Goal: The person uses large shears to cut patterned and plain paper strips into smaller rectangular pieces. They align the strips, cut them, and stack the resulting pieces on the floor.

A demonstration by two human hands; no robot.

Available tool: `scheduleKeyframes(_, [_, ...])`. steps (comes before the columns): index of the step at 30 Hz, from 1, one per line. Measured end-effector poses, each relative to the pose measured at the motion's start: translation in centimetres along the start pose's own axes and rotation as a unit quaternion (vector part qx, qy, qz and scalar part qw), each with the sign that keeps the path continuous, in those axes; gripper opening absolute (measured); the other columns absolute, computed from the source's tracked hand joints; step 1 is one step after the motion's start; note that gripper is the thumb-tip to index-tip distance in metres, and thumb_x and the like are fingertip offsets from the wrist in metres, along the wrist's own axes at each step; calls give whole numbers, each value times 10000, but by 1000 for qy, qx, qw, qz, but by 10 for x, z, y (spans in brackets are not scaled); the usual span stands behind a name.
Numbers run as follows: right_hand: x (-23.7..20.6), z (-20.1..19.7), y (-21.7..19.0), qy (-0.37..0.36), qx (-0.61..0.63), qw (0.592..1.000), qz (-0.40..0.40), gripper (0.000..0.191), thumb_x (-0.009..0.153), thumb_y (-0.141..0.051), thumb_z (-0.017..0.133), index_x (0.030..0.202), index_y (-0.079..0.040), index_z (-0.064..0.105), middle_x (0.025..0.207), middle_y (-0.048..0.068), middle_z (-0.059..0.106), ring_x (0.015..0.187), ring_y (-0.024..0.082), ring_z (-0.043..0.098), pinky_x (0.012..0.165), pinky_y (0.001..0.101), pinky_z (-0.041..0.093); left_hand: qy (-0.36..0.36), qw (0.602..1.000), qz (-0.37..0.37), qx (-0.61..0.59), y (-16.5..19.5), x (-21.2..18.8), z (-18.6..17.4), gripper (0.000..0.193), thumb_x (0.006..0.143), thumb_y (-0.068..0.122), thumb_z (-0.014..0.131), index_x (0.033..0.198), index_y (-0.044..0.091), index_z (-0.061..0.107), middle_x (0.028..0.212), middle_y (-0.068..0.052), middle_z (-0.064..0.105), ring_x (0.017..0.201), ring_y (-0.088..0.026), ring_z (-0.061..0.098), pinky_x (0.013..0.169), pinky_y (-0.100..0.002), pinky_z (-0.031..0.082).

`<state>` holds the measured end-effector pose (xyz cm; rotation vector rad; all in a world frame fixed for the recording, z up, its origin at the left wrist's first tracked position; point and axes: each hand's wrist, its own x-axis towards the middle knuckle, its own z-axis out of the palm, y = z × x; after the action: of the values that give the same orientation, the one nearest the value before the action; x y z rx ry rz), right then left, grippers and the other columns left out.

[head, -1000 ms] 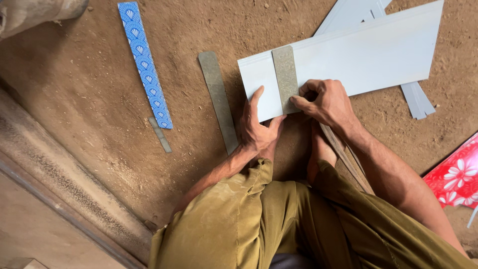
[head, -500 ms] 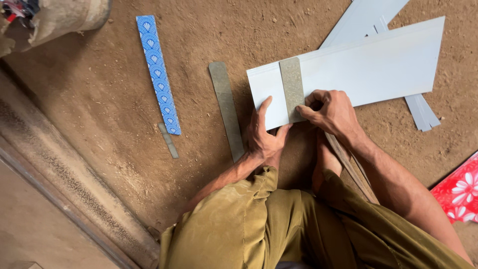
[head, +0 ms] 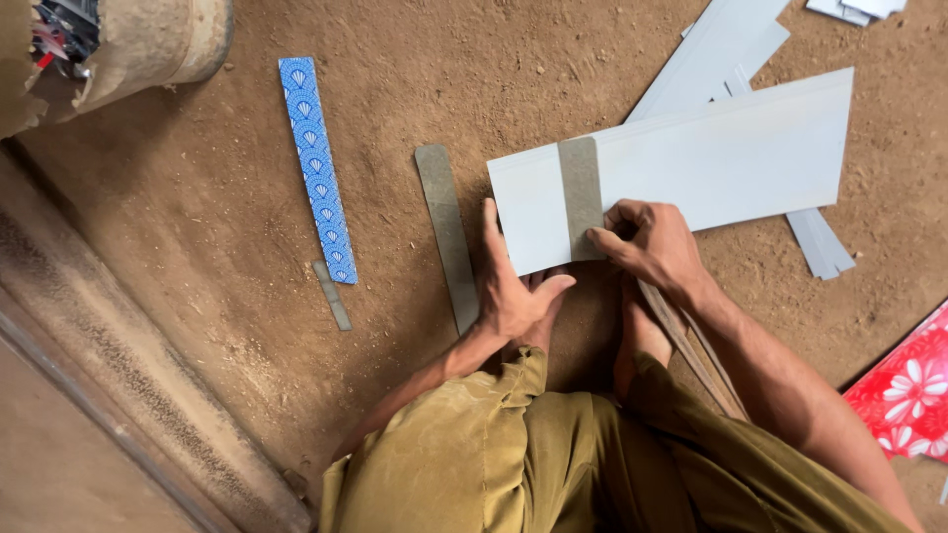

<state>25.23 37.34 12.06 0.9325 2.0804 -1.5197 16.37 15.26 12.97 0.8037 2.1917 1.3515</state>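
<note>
A long white card sheet (head: pixel 711 163) lies on the earth floor, with a grey-brown strip (head: pixel 581 192) laid across its left part. My left hand (head: pixel 512 286) holds the sheet's near left edge, thumb under and index finger along the edge. My right hand (head: pixel 654 245) pinches the near end of the grey-brown strip against the sheet. A second grey-brown strip (head: pixel 447 235) lies on the floor just left of my left hand.
A blue patterned strip (head: pixel 317 168) lies to the left, a small grey piece (head: pixel 333 294) at its near end. More white offcuts (head: pixel 713 49) lie behind the sheet. Red flowered paper (head: pixel 907 390) is at right. A round container (head: pixel 148 44) stands top left beside a concrete ledge (head: pixel 109 375).
The view has shifted slightly, so everything sits lower and to the right. My hands stay on the sheet and strip; the right fingers have shifted a little on the strip's end.
</note>
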Motion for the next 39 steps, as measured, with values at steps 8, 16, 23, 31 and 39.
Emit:
scheduleKeyframes(8, [-30,30,-35,22,-199,972,-124,279,970,-340,738,1024,-72,681,943,95,731,728,234,691,591,388,571,-34,958,-242,-150,-43,33,-23,638,1088,328,558,1566,-58,386,815,-15,603,700,-55,559,553,-204,522])
scheduleKeyframes(16, [-21,16,-12,111,-236,925,-275,770,680,-400,805,1349,-71,614,1453,160,530,1326,351,459,1054,536,310,19,979,-191,-70,-37,48,-5,528,929,45,723,1416,-68,550,785,-89,706,668,-82,618,560,-224,506])
scheduleKeyframes(23, [-18,52,-2,89,-274,885,-365,621,846,-342,793,1428,-215,618,1609,62,455,1457,277,437,1170,491,249,-39,983,-171,53,-40,31,-17,555,994,70,651,1498,-76,471,813,-113,717,711,-143,685,676,-304,547])
scheduleKeyframes(31, [-9,59,5,100,-235,897,-360,519,792,-391,810,1296,-313,711,1600,104,481,1362,303,450,1077,482,292,-67,975,-206,51,-46,27,-11,745,967,85,595,1604,-21,223,717,-107,669,656,-171,653,665,-341,552])
scheduleKeyframes(39, [-9,64,3,107,-300,869,-378,545,806,-464,823,1326,-351,702,1581,-49,522,1380,232,468,1075,487,286,-126,926,-354,-51,-33,30,-22,753,1029,174,496,1652,93,81,950,-182,637,718,-254,665,582,-397,666])
